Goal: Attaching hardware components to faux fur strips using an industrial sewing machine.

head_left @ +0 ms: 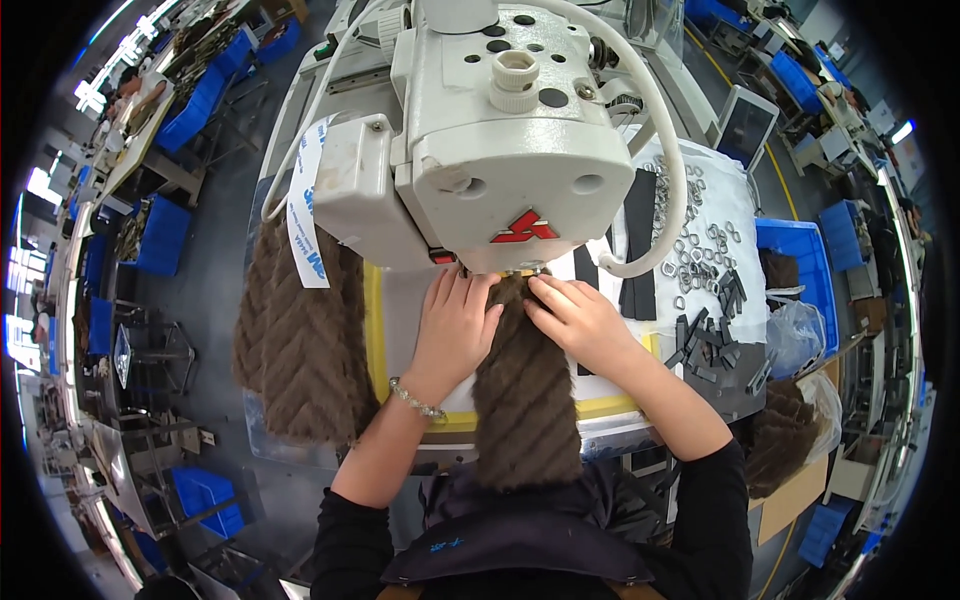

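A strip of brown furry fabric (527, 400) runs from under the head of a white sewing machine (520, 170) down over the table's front edge toward my lap. My left hand (455, 320) presses on the strip's left side, its fingertips close to the needle area. On the other side my right hand (580, 318) lies with its fingers on the strip's top end, also close under the machine head. Both hands hold the fabric down. The needle and the fabric's far end are hidden beneath the machine head.
More brown furry pieces (310, 350) hang at the left of the table. On the right, many metal rings (700, 250) and short black strips (705, 345) lie on a white sheet. Beyond stand a blue bin (815, 260) and a cardboard box (795, 500) with furry fabric.
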Tool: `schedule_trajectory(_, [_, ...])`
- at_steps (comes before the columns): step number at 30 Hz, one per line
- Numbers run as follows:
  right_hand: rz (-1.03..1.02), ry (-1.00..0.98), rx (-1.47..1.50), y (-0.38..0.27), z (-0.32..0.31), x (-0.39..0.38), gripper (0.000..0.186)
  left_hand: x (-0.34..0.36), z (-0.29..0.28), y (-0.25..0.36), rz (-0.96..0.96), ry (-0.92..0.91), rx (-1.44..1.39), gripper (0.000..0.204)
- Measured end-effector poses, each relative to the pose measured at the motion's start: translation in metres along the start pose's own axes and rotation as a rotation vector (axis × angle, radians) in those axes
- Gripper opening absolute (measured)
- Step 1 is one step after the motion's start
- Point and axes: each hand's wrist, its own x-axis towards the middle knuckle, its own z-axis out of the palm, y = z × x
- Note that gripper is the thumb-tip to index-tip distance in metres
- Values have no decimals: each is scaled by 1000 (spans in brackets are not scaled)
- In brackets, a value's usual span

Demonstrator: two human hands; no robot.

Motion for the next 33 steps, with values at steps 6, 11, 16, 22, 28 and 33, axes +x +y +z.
schedule_trajectory(6, [100,20,106,1,2,-3,32,0,-4,4,5,-89,46,28])
schedule_trajectory(11, [209,-44,116,0,2,-2,40,-5,-2,4,60,-65,163,29])
schedule_trajectory(16, [211,-38,59,-1,4,-1,29,-6,-7,5,56,-79,145,31])
schedule_trajectory(22, [266,-42,171,1,4,-3,37,-6,-7,9,85,-113,219,32])
schedule_trajectory(28, [256,-42,207,3,7,-5,34,-5,-6,10,90,-120,252,32])
schedule_trajectory(33, [266,-72,189,-1,4,-3,35,-5,-6,10,73,-121,245,30])
